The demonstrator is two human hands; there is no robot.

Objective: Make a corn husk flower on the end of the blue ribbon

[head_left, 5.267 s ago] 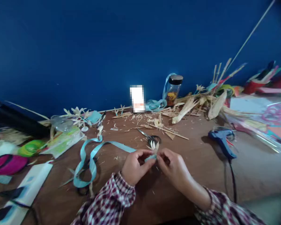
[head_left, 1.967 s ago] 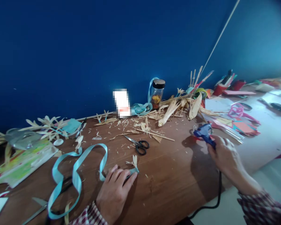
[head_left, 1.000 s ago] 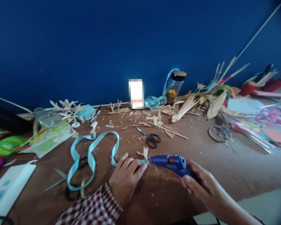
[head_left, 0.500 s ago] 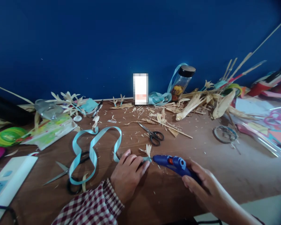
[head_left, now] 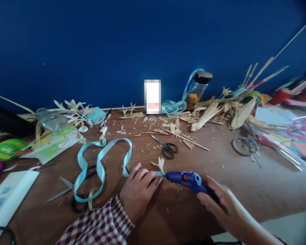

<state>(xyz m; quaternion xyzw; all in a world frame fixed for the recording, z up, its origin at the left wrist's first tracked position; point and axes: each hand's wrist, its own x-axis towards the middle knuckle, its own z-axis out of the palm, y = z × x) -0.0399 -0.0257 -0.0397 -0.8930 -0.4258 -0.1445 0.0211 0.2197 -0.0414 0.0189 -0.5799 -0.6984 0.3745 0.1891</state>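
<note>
A blue hot glue gun (head_left: 185, 178) is gripped in my right hand (head_left: 220, 200), its nozzle pointing left at the end of a light-blue ribbon. My left hand (head_left: 140, 189) rests low over the table, thumb and fingers closed on the light-blue ribbon (head_left: 101, 166). From that hand the ribbon loops away to the left. A small pale dried-husk flower (head_left: 160, 164) stands at the ribbon's end, right by my left fingertips and the nozzle. Whether the nozzle touches the ribbon is hard to tell.
Black-handled scissors (head_left: 169, 149) lie beyond my hands; a second pair of scissors (head_left: 66, 190) lies left, partly under the ribbon. A lidded jar (head_left: 197, 90) leans near the blue wall. Husk scraps (head_left: 209, 115) litter the back. A white device (head_left: 11, 194) sits at left.
The glue gun's nozzle has dipped slightly toward the ribbon beside my left thumb. The whole view has shifted a little; my left hand keeps its hold.
</note>
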